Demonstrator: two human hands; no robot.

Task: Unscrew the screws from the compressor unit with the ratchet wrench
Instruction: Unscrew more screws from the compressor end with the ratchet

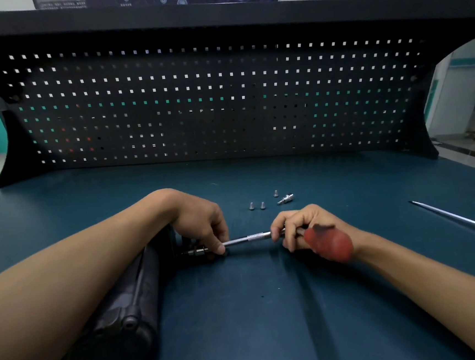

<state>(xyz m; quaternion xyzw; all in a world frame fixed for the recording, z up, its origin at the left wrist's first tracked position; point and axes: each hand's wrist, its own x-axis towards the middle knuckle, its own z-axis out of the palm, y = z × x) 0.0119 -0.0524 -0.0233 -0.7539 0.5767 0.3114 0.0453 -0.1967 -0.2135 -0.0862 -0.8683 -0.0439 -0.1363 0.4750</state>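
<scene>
The dark compressor unit (pixel 121 310) lies on the blue bench at lower left, partly under my left forearm. The ratchet wrench (pixel 253 237) has a steel shaft and a red handle and lies level, its socket end against the unit's right side. My left hand (pixel 203 226) pinches the shaft at the socket end. My right hand (pixel 306 228) grips the wrench just ahead of the red handle. Three loose screws (pixel 262 205) stand on the bench behind the wrench.
A loose socket bit (pixel 285 199) lies beside the screws. A long thin steel rod (pixel 461 219) lies on the bench at the right. A black pegboard (pixel 212 101) closes the back of the blue bench (pixel 271 320).
</scene>
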